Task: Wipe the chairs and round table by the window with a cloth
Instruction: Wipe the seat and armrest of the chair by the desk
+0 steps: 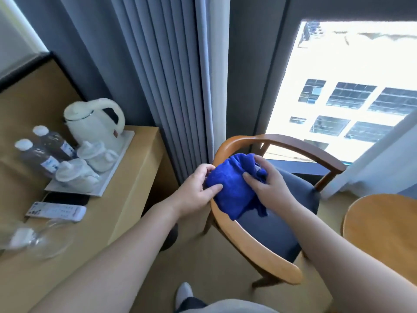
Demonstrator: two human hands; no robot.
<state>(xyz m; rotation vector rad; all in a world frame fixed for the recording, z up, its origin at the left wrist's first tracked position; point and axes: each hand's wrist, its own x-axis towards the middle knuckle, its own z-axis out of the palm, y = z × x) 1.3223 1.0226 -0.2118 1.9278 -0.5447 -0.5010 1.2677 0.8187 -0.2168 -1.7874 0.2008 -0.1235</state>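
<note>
Cloth [234,193], blue and bunched, lies draped over the curved wooden rail [228,224] of the chair [293,143], at the bend where the left arm turns into the back. A loose tail of it hangs inside toward the dark seat pad [270,231]. We hold it with both hands. Our left hand [197,188] pinches its left side, thumb on the near face and fingers curled over the top. Our right hand [268,188] grips the crumpled right side, fingers sunk into the folds.

We judge the cloth light, soft and quite limp. It has no stiffness of its own, so it will slump and trail wherever we let go. It looks plush enough to grip well, and the best hold seems to be a gathered pad under the palm, with the tail tucked in. The rail looks smooth and hard, so wrapping the cloth around it should let us slide along its length.

The round table [383,224] stands just beside the chair, at the right edge of our view, and we have not yet touched it. On the left, the counter [140,177] carries a tray [121,152] near its far right corner, with a kettle [94,120] and cups [90,161] on it. These are well apart from our hands.
</note>
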